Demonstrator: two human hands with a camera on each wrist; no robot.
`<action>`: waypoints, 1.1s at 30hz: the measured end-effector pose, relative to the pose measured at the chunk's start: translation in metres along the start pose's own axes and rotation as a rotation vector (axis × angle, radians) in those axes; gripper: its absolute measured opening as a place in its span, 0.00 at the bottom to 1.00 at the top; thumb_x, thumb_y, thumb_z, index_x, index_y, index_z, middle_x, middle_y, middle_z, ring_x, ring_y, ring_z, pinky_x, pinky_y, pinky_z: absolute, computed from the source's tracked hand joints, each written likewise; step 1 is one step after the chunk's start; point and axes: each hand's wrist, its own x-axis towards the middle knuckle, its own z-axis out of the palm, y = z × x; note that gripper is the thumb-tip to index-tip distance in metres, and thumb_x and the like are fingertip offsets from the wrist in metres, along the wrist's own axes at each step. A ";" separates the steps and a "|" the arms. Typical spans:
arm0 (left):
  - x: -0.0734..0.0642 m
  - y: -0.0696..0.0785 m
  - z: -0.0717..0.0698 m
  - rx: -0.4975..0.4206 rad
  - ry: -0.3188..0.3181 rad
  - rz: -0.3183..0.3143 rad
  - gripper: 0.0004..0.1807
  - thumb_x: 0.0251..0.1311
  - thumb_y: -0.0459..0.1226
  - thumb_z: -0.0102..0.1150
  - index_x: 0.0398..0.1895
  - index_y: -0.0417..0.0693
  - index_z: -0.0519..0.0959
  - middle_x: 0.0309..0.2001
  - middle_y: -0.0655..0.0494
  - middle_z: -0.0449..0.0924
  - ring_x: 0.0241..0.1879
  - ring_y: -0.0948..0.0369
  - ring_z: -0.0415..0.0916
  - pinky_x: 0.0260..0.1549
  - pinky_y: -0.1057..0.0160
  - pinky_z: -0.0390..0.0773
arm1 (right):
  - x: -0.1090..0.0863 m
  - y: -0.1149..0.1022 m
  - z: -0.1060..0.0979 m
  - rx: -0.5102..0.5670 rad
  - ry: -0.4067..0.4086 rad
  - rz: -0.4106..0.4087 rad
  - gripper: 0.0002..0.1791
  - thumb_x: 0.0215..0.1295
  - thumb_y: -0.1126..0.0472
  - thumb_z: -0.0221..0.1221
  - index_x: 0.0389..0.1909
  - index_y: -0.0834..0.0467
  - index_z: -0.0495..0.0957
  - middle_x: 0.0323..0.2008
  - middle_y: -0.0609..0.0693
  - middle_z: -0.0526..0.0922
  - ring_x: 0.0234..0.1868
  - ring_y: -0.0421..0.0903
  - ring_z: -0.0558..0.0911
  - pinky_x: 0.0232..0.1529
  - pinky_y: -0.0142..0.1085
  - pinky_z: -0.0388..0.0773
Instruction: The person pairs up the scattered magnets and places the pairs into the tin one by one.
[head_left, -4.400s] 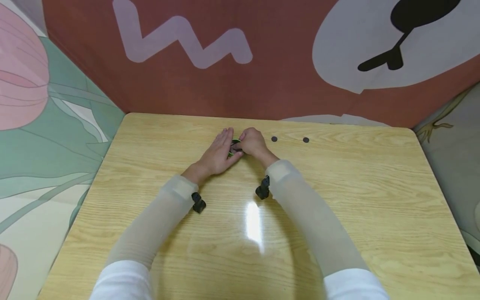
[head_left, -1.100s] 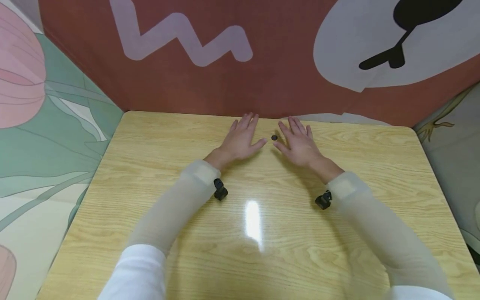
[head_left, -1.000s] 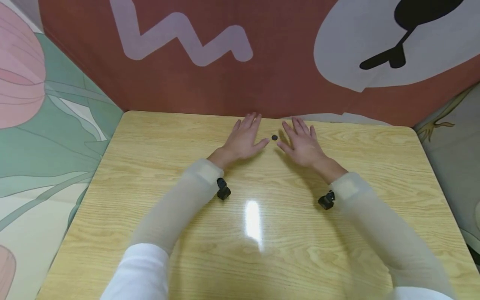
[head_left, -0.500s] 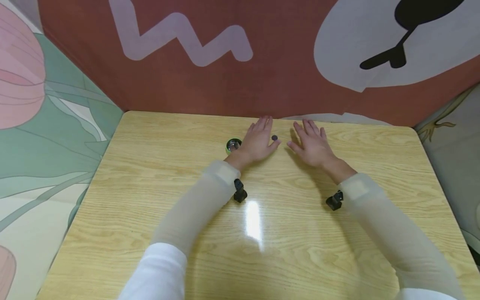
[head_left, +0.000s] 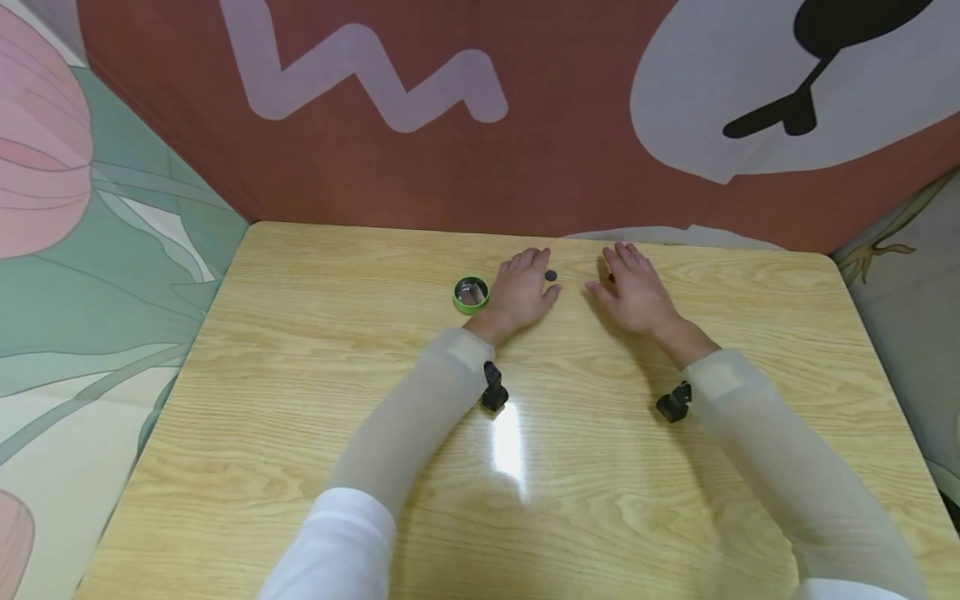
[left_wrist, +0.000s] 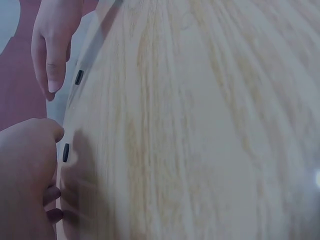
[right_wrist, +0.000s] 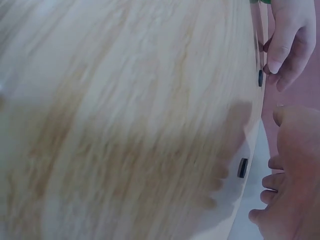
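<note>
Beside a small dark round disc (head_left: 551,275), my left hand (head_left: 522,287) hovers low near the far table edge, thumb spread from its fingers, holding nothing. My right hand (head_left: 637,290), fingers extended and thumb apart, partly covers a second dark disc (head_left: 611,277). Seen from the right wrist, this second disc (right_wrist: 243,168) lies on the wood close to the right fingers. The left wrist view has the first disc (left_wrist: 66,152) just by the left thumb. Left of my left hand stands a round green-rimmed tin (head_left: 471,311) with shiny metallic pieces inside.
The wooden table (head_left: 360,350) meets a reddish-brown patterned wall (head_left: 547,167) at its far edge. Small black cameras hang at both wrists. A bright light reflection (head_left: 508,446) shows on the tabletop.
Earlier both hands were at the tin, right fingers at its opening. Both have since moved right and spread; the tin has come into view from behind my left hand.
</note>
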 end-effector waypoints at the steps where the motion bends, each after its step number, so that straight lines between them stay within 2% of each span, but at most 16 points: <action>1: 0.000 0.000 0.001 0.004 0.004 -0.002 0.37 0.77 0.54 0.47 0.80 0.46 0.57 0.74 0.51 0.62 0.74 0.54 0.58 0.72 0.54 0.59 | 0.000 0.001 0.000 0.006 0.003 0.002 0.41 0.80 0.47 0.49 0.77 0.72 0.50 0.77 0.73 0.47 0.79 0.66 0.43 0.77 0.58 0.40; 5: 0.002 0.000 0.004 0.015 0.020 -0.010 0.35 0.77 0.54 0.48 0.79 0.48 0.60 0.73 0.52 0.64 0.73 0.55 0.60 0.71 0.54 0.60 | -0.002 0.007 0.002 0.049 0.031 0.012 0.39 0.79 0.50 0.51 0.75 0.75 0.53 0.75 0.75 0.52 0.78 0.69 0.48 0.77 0.58 0.44; 8: 0.002 0.000 0.004 0.019 0.034 -0.022 0.33 0.76 0.53 0.49 0.78 0.49 0.62 0.73 0.53 0.65 0.73 0.55 0.60 0.71 0.54 0.60 | -0.002 0.011 0.003 0.083 0.074 0.002 0.29 0.78 0.54 0.53 0.64 0.75 0.66 0.62 0.75 0.69 0.66 0.69 0.65 0.69 0.58 0.59; 10: 0.003 0.000 0.005 0.023 0.045 -0.029 0.31 0.76 0.52 0.50 0.76 0.50 0.65 0.72 0.53 0.67 0.72 0.56 0.61 0.71 0.54 0.60 | -0.002 0.013 0.004 0.099 0.101 -0.004 0.24 0.77 0.57 0.54 0.58 0.75 0.69 0.54 0.73 0.73 0.59 0.69 0.70 0.63 0.59 0.64; 12: 0.003 -0.001 0.005 0.024 0.058 -0.034 0.28 0.76 0.51 0.51 0.73 0.51 0.69 0.70 0.54 0.68 0.71 0.56 0.63 0.70 0.55 0.61 | -0.002 0.014 0.005 0.112 0.114 0.004 0.21 0.76 0.59 0.55 0.55 0.75 0.71 0.50 0.71 0.75 0.55 0.68 0.71 0.60 0.59 0.66; 15: 0.004 -0.001 0.006 0.018 0.075 -0.040 0.23 0.76 0.50 0.52 0.67 0.53 0.74 0.67 0.56 0.71 0.68 0.57 0.65 0.69 0.56 0.63 | -0.003 0.016 0.005 0.121 0.109 0.037 0.24 0.76 0.60 0.55 0.62 0.76 0.69 0.58 0.73 0.73 0.63 0.70 0.69 0.64 0.61 0.65; 18: 0.005 0.000 0.006 0.009 0.088 -0.050 0.19 0.76 0.49 0.53 0.62 0.54 0.77 0.65 0.58 0.72 0.67 0.58 0.67 0.68 0.56 0.63 | -0.002 0.016 0.005 0.123 0.102 0.067 0.24 0.77 0.61 0.55 0.63 0.75 0.68 0.60 0.73 0.73 0.64 0.70 0.69 0.64 0.61 0.67; 24: 0.006 0.001 0.008 0.008 0.103 -0.069 0.15 0.75 0.48 0.54 0.57 0.55 0.79 0.64 0.59 0.73 0.65 0.59 0.67 0.66 0.57 0.64 | -0.003 0.012 0.007 0.127 0.126 0.094 0.19 0.76 0.64 0.54 0.59 0.74 0.71 0.57 0.73 0.74 0.62 0.70 0.69 0.62 0.61 0.69; 33: 0.006 0.002 0.008 0.014 0.094 -0.091 0.13 0.75 0.50 0.55 0.54 0.58 0.80 0.63 0.61 0.73 0.65 0.60 0.67 0.66 0.58 0.64 | -0.004 0.011 0.007 0.140 0.154 0.103 0.14 0.76 0.66 0.55 0.53 0.72 0.73 0.52 0.71 0.76 0.59 0.69 0.72 0.58 0.60 0.70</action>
